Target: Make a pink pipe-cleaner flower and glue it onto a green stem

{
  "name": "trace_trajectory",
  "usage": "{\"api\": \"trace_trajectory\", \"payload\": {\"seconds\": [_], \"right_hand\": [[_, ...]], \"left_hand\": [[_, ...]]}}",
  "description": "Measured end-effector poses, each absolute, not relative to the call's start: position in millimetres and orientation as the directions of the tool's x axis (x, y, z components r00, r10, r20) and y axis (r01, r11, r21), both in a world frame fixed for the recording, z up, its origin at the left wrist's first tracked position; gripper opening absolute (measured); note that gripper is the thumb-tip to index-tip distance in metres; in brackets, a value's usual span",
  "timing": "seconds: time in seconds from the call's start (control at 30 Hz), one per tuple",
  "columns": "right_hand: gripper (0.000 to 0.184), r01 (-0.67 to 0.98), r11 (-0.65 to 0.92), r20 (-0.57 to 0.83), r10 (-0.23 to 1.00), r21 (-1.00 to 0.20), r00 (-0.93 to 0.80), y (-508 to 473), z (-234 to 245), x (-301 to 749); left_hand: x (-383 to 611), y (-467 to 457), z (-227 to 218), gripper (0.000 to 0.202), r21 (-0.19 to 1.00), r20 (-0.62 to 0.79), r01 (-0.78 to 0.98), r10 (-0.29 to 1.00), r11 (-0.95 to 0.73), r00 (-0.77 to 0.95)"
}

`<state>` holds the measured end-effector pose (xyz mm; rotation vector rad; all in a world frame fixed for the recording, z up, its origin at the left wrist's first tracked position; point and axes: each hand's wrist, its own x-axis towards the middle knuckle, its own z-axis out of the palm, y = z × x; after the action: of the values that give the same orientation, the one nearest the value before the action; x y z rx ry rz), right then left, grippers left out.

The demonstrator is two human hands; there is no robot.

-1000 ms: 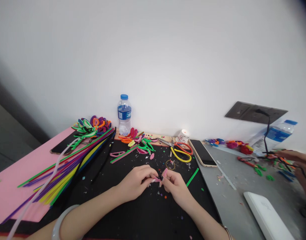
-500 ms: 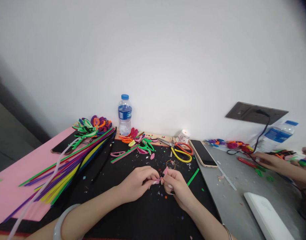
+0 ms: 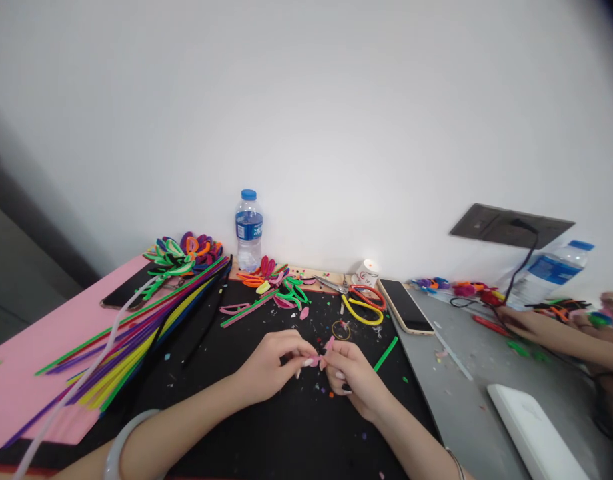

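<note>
Over the black mat (image 3: pixel 266 437), my left hand (image 3: pixel 276 365) and my right hand (image 3: pixel 353 377) meet with their fingertips. Both pinch a small pink pipe cleaner piece (image 3: pixel 316 361), mostly covered by the fingers. A short green pipe cleaner (image 3: pixel 385 354) lies just right of my right hand. Beyond the hands is a thin ring (image 3: pixel 341 330). Scissors (image 3: pixel 365 311) with red and yellow handles rest further back. Bent pipe cleaner loops (image 3: pixel 292 291) in green, pink and orange lie in a loose heap behind my left hand.
At left, a bundle of long pipe cleaners (image 3: pixel 136 347) lies across pink sheet (image 3: pixel 21 373). A water bottle (image 3: pixel 249 230) stands by the wall. On the right are a phone (image 3: pixel 405 307), a white power bank (image 3: pixel 533 430), a black cable (image 3: pixel 517 273) and another person's arm (image 3: pixel 551 330).
My fingertips have shifted slightly on the pink piece, with more of it showing between them. At right, the other person's hand has moved a little left, toward the wall.
</note>
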<state>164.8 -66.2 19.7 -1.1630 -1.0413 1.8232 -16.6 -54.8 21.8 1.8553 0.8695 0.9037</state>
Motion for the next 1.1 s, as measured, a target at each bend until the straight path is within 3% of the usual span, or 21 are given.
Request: {"api": "trace_trajectory", "payload": {"seconds": [0.17,0.57,0.77,1.1], "right_hand": [[0.02,-0.14,-0.408,-0.348,0.881,-0.902,-0.321,-67,21,163],[0.02,-0.156,-0.34,-0.282,0.909,-0.927,-0.306,-67,19,163],[0.021,-0.197,-0.174,-0.145,0.977,-0.965,-0.155,-64,25,163],[0.021,-0.167,-0.162,-0.135,0.977,-0.972,-0.163,-60,20,169]], "left_hand": [[-16,-56,23,0.018,0.892,0.253,0.223,0.844,-0.392,0.474],[-15,-51,17,0.015,0.963,0.138,0.148,0.888,-0.223,0.438],[-15,-51,12,0.012,0.992,0.071,0.062,0.904,-0.107,0.422],[-16,-45,10,0.019,0.984,-0.043,-0.138,0.901,0.113,0.432]]}}
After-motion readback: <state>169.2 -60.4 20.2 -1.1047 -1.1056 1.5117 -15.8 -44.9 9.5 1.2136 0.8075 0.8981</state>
